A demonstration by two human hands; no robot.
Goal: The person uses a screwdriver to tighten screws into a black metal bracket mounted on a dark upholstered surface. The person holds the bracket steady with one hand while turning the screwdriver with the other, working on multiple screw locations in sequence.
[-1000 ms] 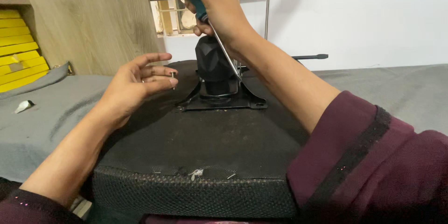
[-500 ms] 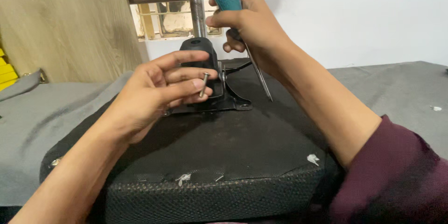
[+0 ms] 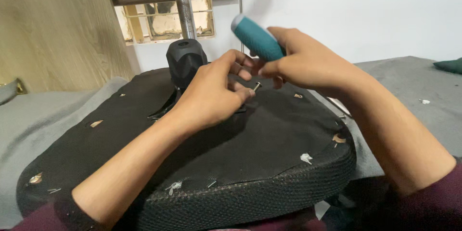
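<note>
Step in hand: fitting a fastener to the underside of an upturned office-chair seat, black fabric stapled round its rim, lying on grey cloth.

Left hand: thumb and forefinger pinched together on a small metal screw, held just above the seat base, beside the black mechanism housing and gas-lift column.

Right hand: fingers wrapped tight on a teal-handled screwdriver; fingertips meet the left hand at the screw. Blade hidden behind the hand.

Judgement: screw not yet seated. Next move calls for setting the screw tip in its hole, holding it upright, then bringing the driver tip squarely onto its head.
</note>
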